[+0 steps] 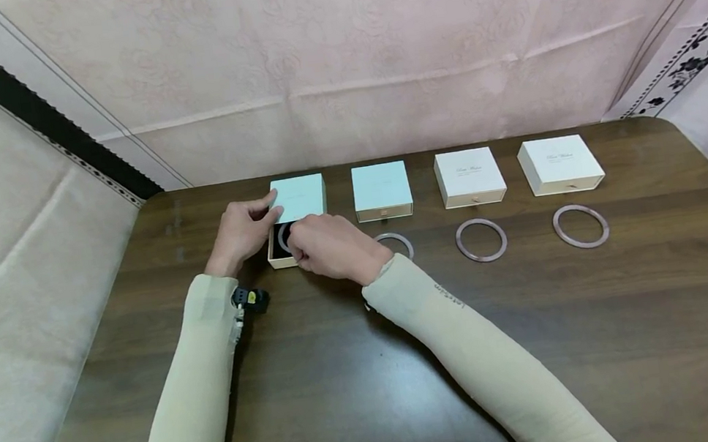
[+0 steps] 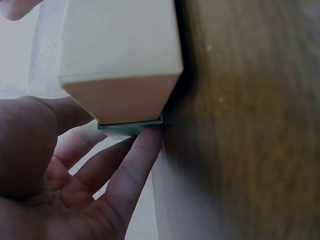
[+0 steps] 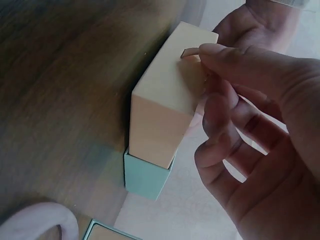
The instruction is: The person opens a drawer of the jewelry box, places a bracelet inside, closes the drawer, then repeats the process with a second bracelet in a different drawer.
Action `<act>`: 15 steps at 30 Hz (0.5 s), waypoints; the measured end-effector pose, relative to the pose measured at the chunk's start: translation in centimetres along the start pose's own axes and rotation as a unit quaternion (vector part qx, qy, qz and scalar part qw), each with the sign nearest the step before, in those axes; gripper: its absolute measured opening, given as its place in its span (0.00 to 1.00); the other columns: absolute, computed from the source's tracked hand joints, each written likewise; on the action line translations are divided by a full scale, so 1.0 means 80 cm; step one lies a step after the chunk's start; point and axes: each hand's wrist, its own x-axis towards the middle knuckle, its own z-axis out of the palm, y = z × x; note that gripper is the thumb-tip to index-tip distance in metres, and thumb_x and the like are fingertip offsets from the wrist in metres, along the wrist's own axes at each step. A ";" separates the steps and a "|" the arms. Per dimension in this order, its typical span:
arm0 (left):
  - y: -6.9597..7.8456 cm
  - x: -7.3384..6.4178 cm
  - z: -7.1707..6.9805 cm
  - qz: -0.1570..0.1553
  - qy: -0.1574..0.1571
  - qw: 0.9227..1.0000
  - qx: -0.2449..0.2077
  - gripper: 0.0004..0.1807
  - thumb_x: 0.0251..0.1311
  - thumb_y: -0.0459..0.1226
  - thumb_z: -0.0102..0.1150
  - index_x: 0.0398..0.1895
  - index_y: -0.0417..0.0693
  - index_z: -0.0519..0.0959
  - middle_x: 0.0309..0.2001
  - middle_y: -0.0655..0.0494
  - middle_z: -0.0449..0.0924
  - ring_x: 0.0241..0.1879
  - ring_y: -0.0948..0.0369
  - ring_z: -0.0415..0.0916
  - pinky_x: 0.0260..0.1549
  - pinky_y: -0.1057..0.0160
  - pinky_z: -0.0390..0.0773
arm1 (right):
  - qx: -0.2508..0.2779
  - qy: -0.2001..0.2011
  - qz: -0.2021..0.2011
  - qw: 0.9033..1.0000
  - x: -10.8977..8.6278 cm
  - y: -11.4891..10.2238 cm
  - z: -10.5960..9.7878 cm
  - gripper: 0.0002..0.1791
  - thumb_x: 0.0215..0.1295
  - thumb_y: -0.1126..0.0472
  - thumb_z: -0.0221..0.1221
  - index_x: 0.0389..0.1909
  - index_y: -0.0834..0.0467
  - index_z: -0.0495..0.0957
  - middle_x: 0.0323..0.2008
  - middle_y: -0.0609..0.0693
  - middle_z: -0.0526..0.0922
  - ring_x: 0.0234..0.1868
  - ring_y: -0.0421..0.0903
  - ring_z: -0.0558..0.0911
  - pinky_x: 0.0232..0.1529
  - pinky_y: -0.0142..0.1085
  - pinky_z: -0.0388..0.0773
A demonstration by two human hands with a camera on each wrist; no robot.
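At the left end of the row, my left hand (image 1: pixel 239 230) holds the teal sleeve (image 1: pixel 303 194) of a gift box, fingers and thumb at its edges. The box's cream drawer (image 3: pixel 160 120) is pulled partway out towards me. My right hand (image 1: pixel 336 247) pinches the small ribbon tab (image 3: pixel 190 52) on the drawer's front between thumb and finger. Inside the drawer, a pale bangle (image 1: pixel 282 238) lies on dark lining, partly hidden by the right hand. Another pale bangle (image 1: pixel 401 237) rests on the table just beyond that hand, partly covered by it.
A second teal box (image 1: pixel 381 184) and two white boxes (image 1: pixel 469 170), (image 1: pixel 558 157) stand closed to the right. Two more lilac bangles (image 1: pixel 484 259), (image 1: pixel 583 245) lie before the white boxes. The brown wooden table (image 1: pixel 349 398) meets pink cloth (image 1: pixel 349 126) behind.
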 end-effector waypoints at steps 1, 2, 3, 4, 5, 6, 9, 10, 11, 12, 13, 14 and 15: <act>0.000 0.000 0.000 0.000 0.001 1.000 0.000 0.25 0.76 0.47 0.54 0.74 0.59 0.69 0.76 0.59 0.66 0.74 0.51 0.65 0.60 0.53 0.74 | -0.001 0.000 0.000 1.000 0.000 0.000 0.000 0.21 0.65 0.71 0.56 0.14 0.51 0.68 0.19 0.41 0.62 0.26 0.38 0.62 0.24 0.32 0.61; 0.000 0.000 0.000 0.001 0.001 1.000 0.000 0.25 0.76 0.47 0.54 0.74 0.59 0.69 0.76 0.59 0.66 0.74 0.51 0.65 0.62 0.52 0.73 | -0.004 0.001 -0.001 1.000 0.001 -0.001 0.001 0.21 0.65 0.71 0.57 0.14 0.51 0.69 0.18 0.40 0.62 0.26 0.38 0.62 0.24 0.32 0.62; 0.000 0.000 0.000 0.001 0.001 1.000 -0.001 0.25 0.76 0.47 0.54 0.74 0.59 0.69 0.76 0.59 0.66 0.74 0.51 0.65 0.63 0.51 0.73 | -0.008 0.001 0.000 1.000 0.001 -0.001 0.002 0.21 0.65 0.70 0.59 0.14 0.50 0.70 0.18 0.39 0.64 0.25 0.37 0.64 0.24 0.31 0.63; 0.000 0.000 0.000 0.002 0.001 1.000 0.000 0.25 0.76 0.47 0.54 0.74 0.59 0.69 0.76 0.59 0.65 0.74 0.51 0.65 0.63 0.51 0.73 | -0.012 0.000 0.000 1.000 0.001 -0.002 0.002 0.21 0.65 0.68 0.61 0.14 0.49 0.71 0.18 0.39 0.66 0.25 0.37 0.65 0.25 0.31 0.65; 0.000 0.000 -0.001 0.002 0.003 1.000 0.000 0.25 0.76 0.47 0.54 0.74 0.59 0.69 0.76 0.59 0.66 0.74 0.51 0.65 0.63 0.51 0.73 | -0.017 -0.001 0.000 1.000 0.001 -0.002 0.003 0.20 0.65 0.67 0.62 0.15 0.49 0.73 0.19 0.39 0.67 0.26 0.37 0.67 0.26 0.32 0.67; 0.000 0.001 -0.001 0.002 0.004 1.000 0.000 0.25 0.76 0.47 0.54 0.74 0.59 0.69 0.76 0.59 0.66 0.74 0.51 0.65 0.63 0.51 0.73 | -0.024 -0.002 0.001 1.000 0.002 -0.002 0.004 0.20 0.65 0.66 0.64 0.15 0.50 0.73 0.19 0.39 0.67 0.26 0.37 0.67 0.27 0.33 0.68; 0.000 0.000 -0.001 0.001 0.002 1.000 0.003 0.25 0.76 0.47 0.54 0.74 0.60 0.69 0.76 0.59 0.65 0.75 0.51 0.64 0.66 0.49 0.72 | -0.046 0.001 -0.001 0.999 0.002 -0.004 0.009 0.20 0.65 0.64 0.66 0.15 0.49 0.72 0.19 0.40 0.68 0.26 0.38 0.67 0.29 0.34 0.70; 0.000 0.000 -0.001 0.001 0.002 1.000 0.004 0.25 0.76 0.47 0.54 0.74 0.60 0.69 0.76 0.59 0.65 0.75 0.51 0.64 0.67 0.48 0.72 | -0.055 0.003 -0.003 0.998 0.002 -0.005 0.010 0.20 0.66 0.65 0.65 0.16 0.50 0.71 0.19 0.40 0.67 0.26 0.38 0.67 0.29 0.34 0.70; 0.000 0.000 -0.001 0.000 0.002 1.000 0.004 0.25 0.76 0.47 0.54 0.74 0.60 0.69 0.76 0.59 0.65 0.75 0.50 0.64 0.68 0.47 0.71 | -0.062 0.006 -0.005 0.998 0.002 -0.005 0.011 0.20 0.66 0.66 0.63 0.16 0.50 0.70 0.20 0.41 0.67 0.26 0.39 0.67 0.29 0.34 0.71; 0.000 0.000 -0.001 0.000 0.001 1.000 0.004 0.25 0.76 0.47 0.54 0.74 0.60 0.69 0.76 0.59 0.65 0.75 0.50 0.64 0.68 0.47 0.71 | -0.070 0.010 -0.006 0.997 0.002 -0.006 0.012 0.20 0.67 0.66 0.62 0.16 0.50 0.70 0.20 0.41 0.68 0.26 0.39 0.68 0.29 0.34 0.72; 0.000 0.000 -0.001 -0.001 0.001 1.000 0.004 0.25 0.76 0.47 0.54 0.74 0.60 0.69 0.76 0.59 0.65 0.75 0.50 0.64 0.69 0.47 0.70 | -0.077 0.015 -0.007 0.997 0.002 -0.006 0.013 0.20 0.67 0.67 0.61 0.16 0.50 0.71 0.20 0.41 0.70 0.26 0.39 0.70 0.29 0.35 0.74; -0.001 0.000 -0.001 -0.001 0.000 1.000 0.003 0.25 0.76 0.47 0.54 0.74 0.60 0.69 0.76 0.59 0.65 0.75 0.50 0.64 0.69 0.47 0.70 | -0.084 0.018 -0.009 0.996 0.002 -0.007 0.013 0.19 0.68 0.67 0.59 0.17 0.50 0.72 0.21 0.42 0.73 0.26 0.39 0.72 0.30 0.35 0.76; 0.000 0.000 -0.001 -0.001 0.000 1.000 0.003 0.25 0.76 0.47 0.54 0.74 0.60 0.69 0.76 0.58 0.65 0.75 0.50 0.64 0.69 0.47 0.70 | -0.090 0.020 -0.010 0.996 0.002 -0.007 0.014 0.18 0.69 0.67 0.58 0.18 0.51 0.74 0.22 0.42 0.75 0.26 0.39 0.74 0.30 0.36 0.78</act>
